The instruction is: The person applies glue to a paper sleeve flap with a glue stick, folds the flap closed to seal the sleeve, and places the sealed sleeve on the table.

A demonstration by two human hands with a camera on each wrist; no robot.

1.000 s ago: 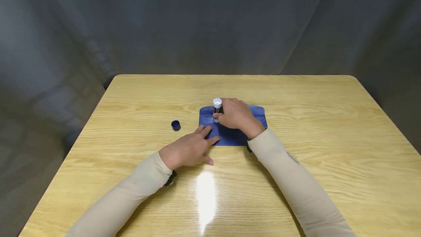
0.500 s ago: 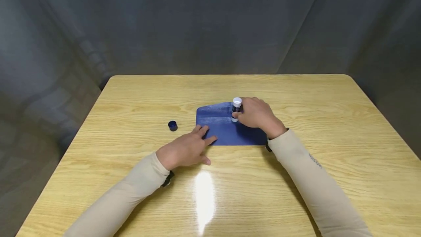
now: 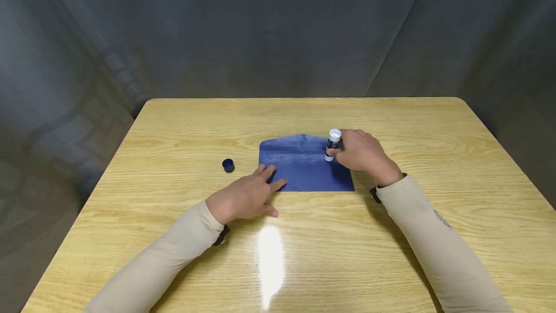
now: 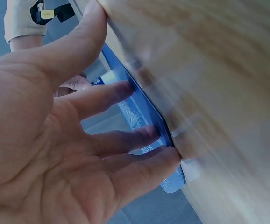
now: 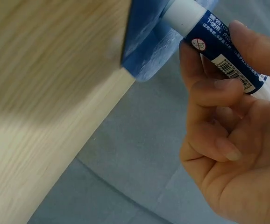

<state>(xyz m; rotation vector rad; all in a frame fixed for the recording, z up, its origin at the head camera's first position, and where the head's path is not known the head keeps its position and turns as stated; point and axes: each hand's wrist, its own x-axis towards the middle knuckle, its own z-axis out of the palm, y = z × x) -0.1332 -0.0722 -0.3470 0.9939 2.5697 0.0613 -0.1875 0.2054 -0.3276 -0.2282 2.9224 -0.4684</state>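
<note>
A blue envelope [image 3: 304,175] lies on the table with its flap spread toward the far side, whitish glue streaks along the flap and fold. My right hand [image 3: 362,151] grips a glue stick [image 3: 332,145], dark blue with white ends, its lower end at the envelope's right part near the fold. In the right wrist view the thumb and curled fingers [image 5: 219,93] hold the glue stick's [image 5: 226,53] labelled barrel. My left hand [image 3: 245,196] rests with spread fingers on the envelope's lower left corner. The left wrist view shows its fingertips [image 4: 149,133] touching the envelope [image 4: 142,105].
A dark blue cap [image 3: 228,165] stands on the wooden table [image 3: 173,134], left of the envelope. Behind the table hangs a grey curtain [image 3: 278,33]. A bright reflection lies on the table's near part.
My right hand has moved the glue stick rightward along the envelope's fold, uncovering more streaked flap. The left hand has stayed on the corner; the view shifted slightly.
</note>
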